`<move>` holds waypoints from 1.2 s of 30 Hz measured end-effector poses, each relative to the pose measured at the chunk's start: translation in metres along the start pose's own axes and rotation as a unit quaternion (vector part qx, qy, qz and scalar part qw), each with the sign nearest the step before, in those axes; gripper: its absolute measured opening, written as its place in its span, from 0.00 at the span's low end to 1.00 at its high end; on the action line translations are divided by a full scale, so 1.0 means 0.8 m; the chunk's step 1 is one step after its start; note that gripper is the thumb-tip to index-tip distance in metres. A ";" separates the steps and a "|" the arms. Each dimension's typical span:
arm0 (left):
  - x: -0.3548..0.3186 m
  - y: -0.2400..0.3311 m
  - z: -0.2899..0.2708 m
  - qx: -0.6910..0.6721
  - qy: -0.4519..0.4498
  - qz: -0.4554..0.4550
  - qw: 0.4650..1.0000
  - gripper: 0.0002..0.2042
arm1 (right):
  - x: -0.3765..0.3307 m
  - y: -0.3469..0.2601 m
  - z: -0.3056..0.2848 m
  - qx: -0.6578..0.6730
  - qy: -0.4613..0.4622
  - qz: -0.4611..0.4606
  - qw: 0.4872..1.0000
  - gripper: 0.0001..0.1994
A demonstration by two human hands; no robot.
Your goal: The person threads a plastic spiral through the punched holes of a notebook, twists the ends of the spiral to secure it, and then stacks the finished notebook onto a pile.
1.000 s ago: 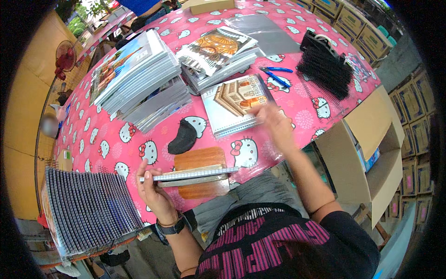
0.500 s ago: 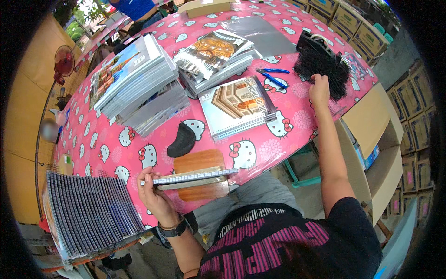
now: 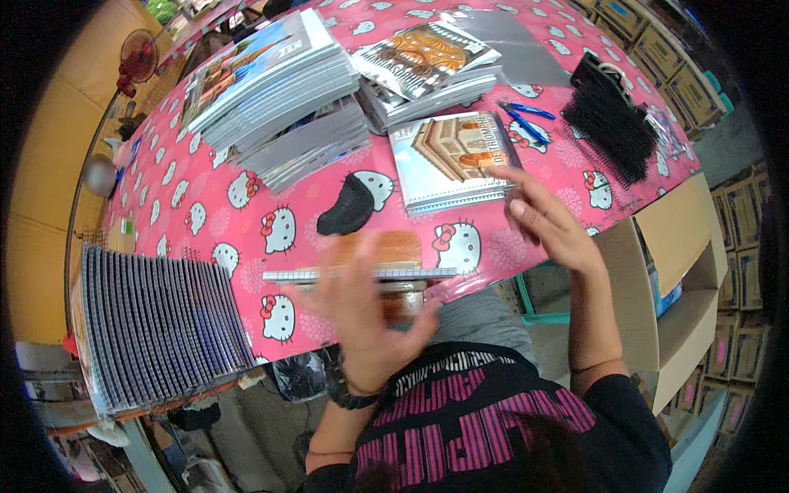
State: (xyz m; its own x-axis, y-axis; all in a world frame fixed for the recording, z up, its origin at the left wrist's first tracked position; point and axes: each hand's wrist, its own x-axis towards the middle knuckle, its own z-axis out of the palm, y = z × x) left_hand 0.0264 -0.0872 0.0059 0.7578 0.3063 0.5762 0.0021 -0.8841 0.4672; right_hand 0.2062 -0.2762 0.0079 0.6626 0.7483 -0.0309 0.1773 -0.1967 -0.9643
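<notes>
A thin stack of punched sheets (image 3: 444,274) lies edge-on over a brown wooden board (image 3: 403,242) at the table's near edge. My left hand (image 3: 362,304), smeared by motion, is in front of it with the thumb spread away from the fingers. My right hand (image 3: 546,218) is open, fingers stretched out, beside a small pile of punched sheets with a building picture on top (image 3: 448,156). I see nothing in its fingers. Farther right lie a heap of black binding coils (image 3: 612,135) and blue-handled cutters (image 3: 530,119). A black curved pad (image 3: 347,205) rests left of the picture pile.
Tall stacks of printed sheets (image 3: 279,99) and a second stack (image 3: 440,70) stand at the back. Coil-bound notebooks (image 3: 164,329) are piled at the left. An open cardboard box (image 3: 682,320) stands beside the table at right, with a fan (image 3: 138,57) far left.
My right hand has come back from the coils toward me. My left hand has let go of the punched sheets' left end and moved right. The view has shifted.
</notes>
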 end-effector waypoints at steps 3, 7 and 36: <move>0.006 0.012 0.017 0.070 -0.139 -0.008 0.988 0.29 | -0.010 0.004 0.023 -0.063 -0.033 -0.091 0.993 0.17; 0.002 0.004 0.039 0.061 -0.053 0.010 0.997 0.21 | -0.027 -0.018 0.037 -0.018 -0.089 -0.026 0.996 0.15; 0.007 -0.004 0.022 -0.118 -0.026 0.065 0.991 0.10 | -0.005 -0.015 0.042 -0.110 -0.032 -0.253 0.961 0.13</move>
State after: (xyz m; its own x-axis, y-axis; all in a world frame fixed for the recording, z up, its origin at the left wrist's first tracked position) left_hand 0.0420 -0.0888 -0.0038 0.7744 0.1720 0.6089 -0.2454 -0.8053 0.5396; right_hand 0.1770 -0.2559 0.0110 0.4065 0.8194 0.4042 0.6191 0.0784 -0.7814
